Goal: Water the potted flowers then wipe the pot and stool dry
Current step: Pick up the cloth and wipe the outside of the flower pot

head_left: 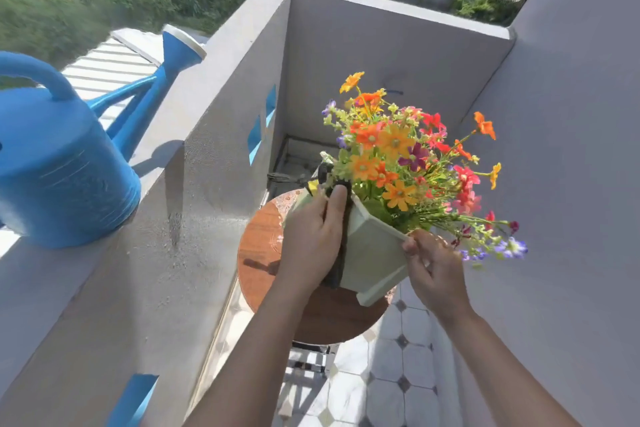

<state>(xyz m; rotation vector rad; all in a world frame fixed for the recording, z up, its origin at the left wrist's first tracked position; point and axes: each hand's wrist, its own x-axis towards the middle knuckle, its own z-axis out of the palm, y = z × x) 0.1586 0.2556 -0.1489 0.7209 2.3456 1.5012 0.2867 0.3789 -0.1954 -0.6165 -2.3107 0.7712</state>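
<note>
At far left the blue watering can (59, 163) stands upright on the top of the balcony wall (156, 253), close to the outer edge; a careless elbow swinging back that way could probably knock it over the side. Water streaks darken the wall face beside it.

Below, the round wooden stool (259, 253) shows droplets and a wet sheen along its far rim, so it is not yet wiped. If the pot comes down on that wet patch, moisture would likely stay trapped under the base.

The left hand (311, 239) presses a dark cloth (341, 253) flat against the side of the pot (374, 253), fingers closed over the cloth with the thumb near the rim. The pale pot is tilted toward the right, its base lifted or barely touching the stool; I cannot tell which. Hard rubbing from this side could push it further over.

The flowers (408, 163) lean right with it, so soil or water might spill from the low edge.

The right hand (433, 267) pinches the pot's near rim corner between thumb and fingers. That is a thin hold on a wet surface, and a slip seems the main risk.
</note>
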